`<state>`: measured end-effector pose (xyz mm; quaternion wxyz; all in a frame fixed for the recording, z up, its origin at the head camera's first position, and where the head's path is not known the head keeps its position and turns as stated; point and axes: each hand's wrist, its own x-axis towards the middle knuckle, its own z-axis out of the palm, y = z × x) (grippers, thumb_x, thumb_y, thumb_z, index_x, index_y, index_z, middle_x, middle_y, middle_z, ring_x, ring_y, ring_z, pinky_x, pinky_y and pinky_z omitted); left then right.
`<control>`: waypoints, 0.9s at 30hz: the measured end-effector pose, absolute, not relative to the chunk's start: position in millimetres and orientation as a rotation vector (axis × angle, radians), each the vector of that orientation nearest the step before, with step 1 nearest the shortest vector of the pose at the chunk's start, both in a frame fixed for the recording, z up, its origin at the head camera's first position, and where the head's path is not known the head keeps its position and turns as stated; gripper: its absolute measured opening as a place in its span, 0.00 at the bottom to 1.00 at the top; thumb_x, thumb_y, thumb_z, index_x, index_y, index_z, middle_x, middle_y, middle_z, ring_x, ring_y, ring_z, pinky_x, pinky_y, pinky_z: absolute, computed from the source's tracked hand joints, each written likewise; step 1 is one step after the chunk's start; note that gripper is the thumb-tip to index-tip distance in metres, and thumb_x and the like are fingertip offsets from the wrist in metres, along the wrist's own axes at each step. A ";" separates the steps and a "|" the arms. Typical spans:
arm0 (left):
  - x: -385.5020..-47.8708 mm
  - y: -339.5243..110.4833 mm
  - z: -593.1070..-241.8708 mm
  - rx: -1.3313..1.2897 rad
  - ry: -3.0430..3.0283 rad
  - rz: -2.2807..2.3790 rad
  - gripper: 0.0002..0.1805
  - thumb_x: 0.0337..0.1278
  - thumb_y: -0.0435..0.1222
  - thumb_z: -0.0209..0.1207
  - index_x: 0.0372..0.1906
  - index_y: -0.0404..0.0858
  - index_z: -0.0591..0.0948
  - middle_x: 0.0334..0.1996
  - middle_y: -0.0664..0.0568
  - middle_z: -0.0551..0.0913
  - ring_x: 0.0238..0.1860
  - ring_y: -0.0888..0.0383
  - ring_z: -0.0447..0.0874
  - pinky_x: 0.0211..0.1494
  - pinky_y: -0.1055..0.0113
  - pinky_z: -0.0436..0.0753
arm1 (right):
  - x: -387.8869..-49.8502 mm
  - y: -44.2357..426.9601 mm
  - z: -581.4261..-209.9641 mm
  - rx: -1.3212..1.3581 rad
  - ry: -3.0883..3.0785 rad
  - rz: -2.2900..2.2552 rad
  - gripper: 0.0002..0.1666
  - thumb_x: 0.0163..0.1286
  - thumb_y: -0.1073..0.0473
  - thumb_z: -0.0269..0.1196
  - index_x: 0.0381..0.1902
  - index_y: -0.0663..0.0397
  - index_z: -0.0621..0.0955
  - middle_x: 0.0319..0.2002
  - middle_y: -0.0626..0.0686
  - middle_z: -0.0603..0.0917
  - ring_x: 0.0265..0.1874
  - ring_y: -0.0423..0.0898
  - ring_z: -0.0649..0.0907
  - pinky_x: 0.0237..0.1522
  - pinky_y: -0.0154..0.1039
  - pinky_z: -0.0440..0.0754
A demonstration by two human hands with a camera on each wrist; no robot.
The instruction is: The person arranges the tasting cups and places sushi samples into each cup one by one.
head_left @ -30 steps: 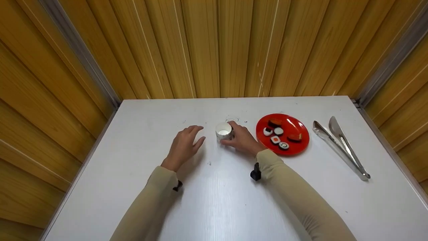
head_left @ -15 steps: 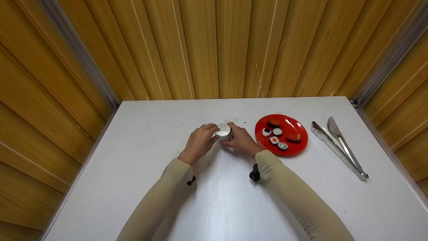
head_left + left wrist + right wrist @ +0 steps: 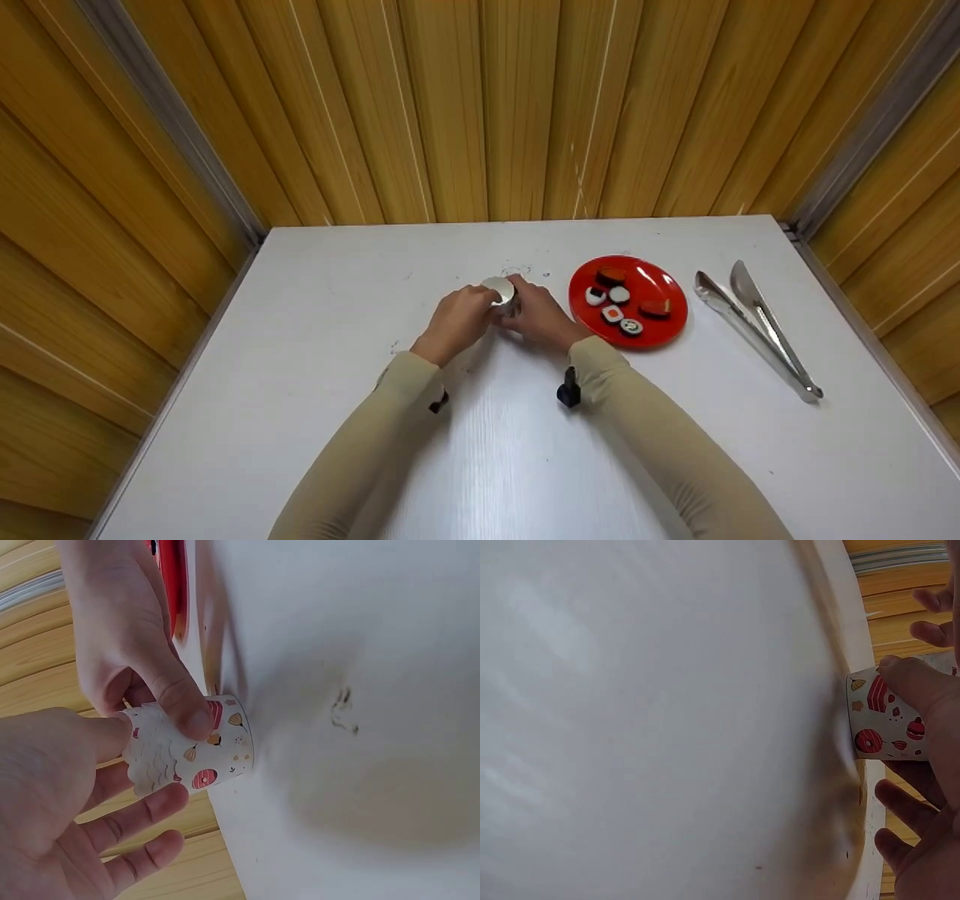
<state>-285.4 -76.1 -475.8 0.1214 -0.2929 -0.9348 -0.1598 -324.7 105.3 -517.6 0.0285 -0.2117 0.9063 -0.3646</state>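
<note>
A stack of white paper baking cups [image 3: 497, 285] stands upright on the table, printed with red and yellow sweets. Several scalloped edges show one behind another at its rim in the left wrist view. My right hand [image 3: 536, 311] grips the stack [image 3: 877, 716] from the right, thumb [image 3: 909, 682] along its side. At the upper rim, my left hand [image 3: 461, 315] pinches the cup edge [image 3: 146, 754] between thumb and forefinger. The other left fingers [image 3: 139, 817] extend beside the stack. The inside of the cups is mostly hidden by the left hand.
A red plate [image 3: 667, 330] with several sushi pieces [image 3: 613, 314] lies right of the hands. Metal tongs [image 3: 765, 334] rest on the white table [image 3: 337, 300] farther right. Wood-patterned panels [image 3: 517, 112] rise behind the table and at both sides.
My left hand has come in from the left to the stack's rim and now pinches it. My right hand has kept its grip, and the stack stays in place.
</note>
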 end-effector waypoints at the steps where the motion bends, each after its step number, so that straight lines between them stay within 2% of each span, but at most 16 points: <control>1: -285.4 -75.7 -476.1 -0.857 -2.730 -0.460 0.05 0.68 0.32 0.65 0.42 0.36 0.88 0.37 0.47 0.88 0.38 0.50 0.88 0.41 0.56 0.85 | -324.7 105.4 -517.6 -0.650 2.796 -1.121 0.39 0.64 0.54 0.75 0.68 0.53 0.71 0.56 0.56 0.84 0.52 0.51 0.82 0.59 0.47 0.78; 5: -285.7 -74.5 -477.8 -0.859 -2.748 -0.425 0.05 0.70 0.33 0.63 0.38 0.36 0.87 0.32 0.47 0.87 0.35 0.49 0.87 0.37 0.55 0.84 | -325.1 105.9 -518.0 -0.635 2.782 -1.117 0.41 0.64 0.53 0.75 0.69 0.53 0.69 0.57 0.56 0.84 0.53 0.51 0.81 0.60 0.48 0.78; 12: -285.6 -73.0 -477.2 -0.843 -2.783 -0.369 0.05 0.71 0.32 0.61 0.40 0.35 0.85 0.34 0.46 0.87 0.36 0.48 0.88 0.38 0.56 0.85 | -324.9 107.0 -517.0 -0.619 2.756 -1.140 0.41 0.64 0.52 0.76 0.69 0.52 0.70 0.60 0.55 0.83 0.58 0.50 0.81 0.64 0.48 0.76; 23: -286.2 -71.9 -477.7 -0.829 -2.778 -0.314 0.04 0.71 0.31 0.62 0.40 0.35 0.86 0.34 0.46 0.87 0.35 0.50 0.88 0.37 0.57 0.85 | -325.7 106.2 -518.9 -0.626 2.768 -1.140 0.40 0.64 0.53 0.76 0.69 0.51 0.70 0.56 0.54 0.84 0.51 0.49 0.81 0.59 0.46 0.78; 27: -285.8 -72.7 -476.7 -0.848 -2.761 -0.319 0.05 0.71 0.30 0.60 0.38 0.35 0.85 0.33 0.46 0.87 0.34 0.50 0.88 0.36 0.58 0.85 | -326.2 106.2 -519.7 -0.654 2.783 -1.135 0.40 0.63 0.53 0.76 0.68 0.53 0.70 0.59 0.54 0.83 0.56 0.49 0.81 0.63 0.47 0.76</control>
